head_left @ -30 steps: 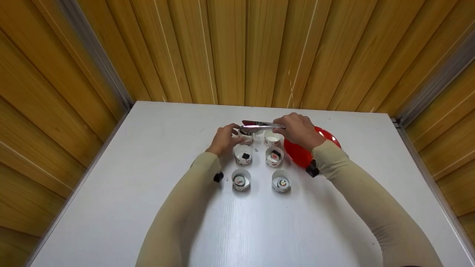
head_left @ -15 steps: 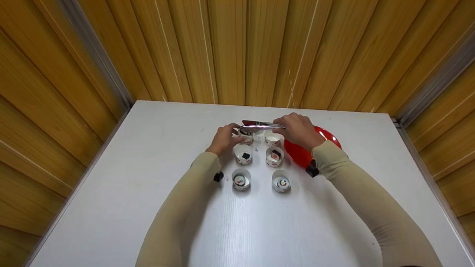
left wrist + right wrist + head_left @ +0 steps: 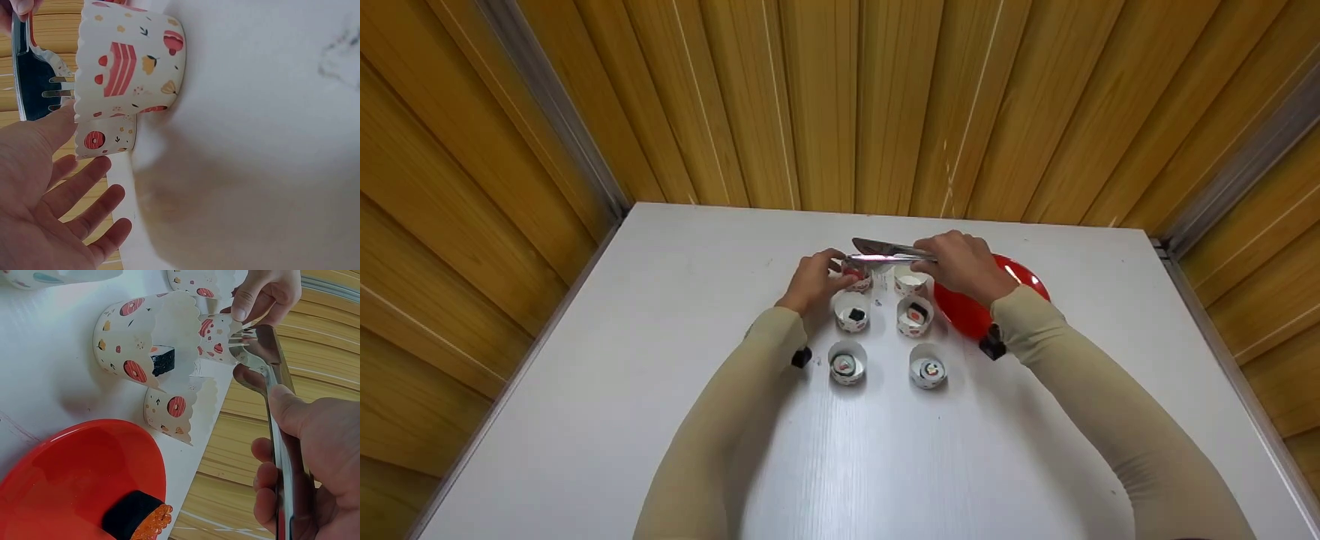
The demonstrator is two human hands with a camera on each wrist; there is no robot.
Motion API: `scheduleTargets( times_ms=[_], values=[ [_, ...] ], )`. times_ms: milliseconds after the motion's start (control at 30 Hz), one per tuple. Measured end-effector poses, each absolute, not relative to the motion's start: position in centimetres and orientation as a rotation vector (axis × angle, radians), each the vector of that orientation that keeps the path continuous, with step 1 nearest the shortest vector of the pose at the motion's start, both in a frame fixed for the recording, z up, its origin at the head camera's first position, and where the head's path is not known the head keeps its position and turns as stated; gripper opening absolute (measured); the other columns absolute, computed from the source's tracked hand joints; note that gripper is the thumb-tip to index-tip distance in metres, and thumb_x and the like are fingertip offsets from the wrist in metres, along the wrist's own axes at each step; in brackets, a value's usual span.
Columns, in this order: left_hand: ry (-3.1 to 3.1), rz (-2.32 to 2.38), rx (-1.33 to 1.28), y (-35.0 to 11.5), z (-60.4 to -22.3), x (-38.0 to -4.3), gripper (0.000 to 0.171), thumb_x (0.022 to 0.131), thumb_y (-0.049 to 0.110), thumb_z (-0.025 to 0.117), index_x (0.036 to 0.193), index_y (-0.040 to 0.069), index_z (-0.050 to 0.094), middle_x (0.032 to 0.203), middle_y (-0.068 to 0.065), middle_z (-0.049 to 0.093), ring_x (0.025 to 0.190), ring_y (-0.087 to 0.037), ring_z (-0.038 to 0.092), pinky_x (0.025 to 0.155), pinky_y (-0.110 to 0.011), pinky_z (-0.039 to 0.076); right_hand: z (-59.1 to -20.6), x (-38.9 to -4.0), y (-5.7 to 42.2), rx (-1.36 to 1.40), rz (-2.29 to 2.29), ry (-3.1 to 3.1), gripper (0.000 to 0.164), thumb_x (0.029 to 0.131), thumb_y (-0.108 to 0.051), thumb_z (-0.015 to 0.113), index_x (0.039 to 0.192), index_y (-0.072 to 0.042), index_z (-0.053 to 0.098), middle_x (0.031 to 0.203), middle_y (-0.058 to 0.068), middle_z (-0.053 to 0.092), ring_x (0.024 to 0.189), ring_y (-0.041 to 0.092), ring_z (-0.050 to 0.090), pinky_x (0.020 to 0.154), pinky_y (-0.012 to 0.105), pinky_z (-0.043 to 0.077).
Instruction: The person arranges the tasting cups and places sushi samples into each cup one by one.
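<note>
My left hand (image 3: 811,281) pinches the far left patterned paper baking cup (image 3: 861,286) between thumb and fingers. Its other fingers spread out straight in the left wrist view. Something red (image 3: 853,273) shows inside that cup. My right hand (image 3: 964,262) grips metal serving tongs (image 3: 275,416) by the handle. One side of the tongs ends in fork tines, the other in a broad flat blade. Their tips are parted and reach over the held cup. In the right wrist view, a sushi piece (image 3: 164,360) sits in a nearer cup (image 3: 121,343).
Beside the held cup stands another paper cup (image 3: 911,283). Nearer cups hold sushi pieces, such as the round roll (image 3: 932,370) and the dark-wrapped piece (image 3: 916,313). Under my right forearm lies a red dish (image 3: 967,319), bearing an orange-topped sushi piece (image 3: 132,514).
The tongs have spread slightly, the flat blade rising from the fork side. Red now shows in the far left cup where dark showed before. My left hand has stayed in place.
</note>
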State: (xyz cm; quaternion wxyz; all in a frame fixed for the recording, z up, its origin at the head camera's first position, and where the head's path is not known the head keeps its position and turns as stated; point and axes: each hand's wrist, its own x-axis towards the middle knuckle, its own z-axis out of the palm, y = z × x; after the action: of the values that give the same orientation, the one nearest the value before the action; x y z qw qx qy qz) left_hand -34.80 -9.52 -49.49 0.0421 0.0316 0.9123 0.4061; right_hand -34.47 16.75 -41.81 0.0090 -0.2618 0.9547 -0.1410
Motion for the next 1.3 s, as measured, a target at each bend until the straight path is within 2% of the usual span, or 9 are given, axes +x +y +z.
scheduleTargets(
  times_ms=[600, 1167, 1300],
  values=[
    [2.793, 1.228, 0.083, -9.6, -49.7, -35.0, 0.047, 0.094, 0.027, 0.078, 0.135, 0.01, 0.063, 0.124, -0.01, 0.068, 0.118, -0.027, 0.058, 0.103, -0.043, 0.047, -42.0, -34.7, 17.2, -0.784, -0.438, 2.971, 0.04, 0.096, -0.031, 0.075, 0.131, -0.013, 0.071, 0.114, 0.01, 0.074, 0.091, 0.027, 0.063, 0.078, 0.043, 0.057],
    [2.837, 1.096, 0.127, -9.5, -48.8, -35.1, 0.05, 0.096, 0.031, 0.074, 0.139, 0.01, 0.059, 0.126, -0.011, 0.067, 0.12, -0.028, 0.055, 0.105, -0.043, 0.045, -40.9, -34.5, 18.3, -0.75, -0.436, 2.999, 0.046, 0.096, -0.031, 0.074, 0.137, -0.01, 0.066, 0.125, 0.016, 0.071, 0.103, 0.033, 0.069, 0.083, 0.048, 0.059],
    [2.826, 1.091, 0.114, -9.6, -48.8, -35.1, 0.051, 0.097, 0.033, 0.074, 0.14, 0.011, 0.058, 0.126, -0.01, 0.066, 0.119, -0.027, 0.055, 0.104, -0.044, 0.046, -40.7, -34.5, 18.7, -0.75, -0.425, 3.003, 0.046, 0.097, -0.03, 0.073, 0.138, -0.01, 0.066, 0.124, 0.016, 0.071, 0.102, 0.033, 0.068, 0.083, 0.048, 0.059]
  ],
)
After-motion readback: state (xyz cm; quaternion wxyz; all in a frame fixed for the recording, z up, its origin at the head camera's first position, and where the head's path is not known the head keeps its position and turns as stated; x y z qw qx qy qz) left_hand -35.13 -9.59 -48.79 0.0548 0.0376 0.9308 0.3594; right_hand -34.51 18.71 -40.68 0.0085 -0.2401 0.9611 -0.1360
